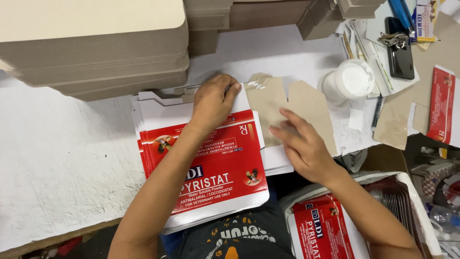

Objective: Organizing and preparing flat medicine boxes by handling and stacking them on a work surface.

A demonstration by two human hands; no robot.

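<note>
Two hands: both over flat carton blanks on white table (57,158)
Left hand (213,103): fingers curled, pressing far edge of red-and-white carton stack (211,168)
Right hand (302,144): fingers spread, flat on brown unprinted blank (306,103)
Relation: brown blank just right of stack, nearer right hand
Materials: glossy printed card; matte brown board, notched flaps
Nearby: white glue tub (352,81), grey board piles (96,48)
</note>
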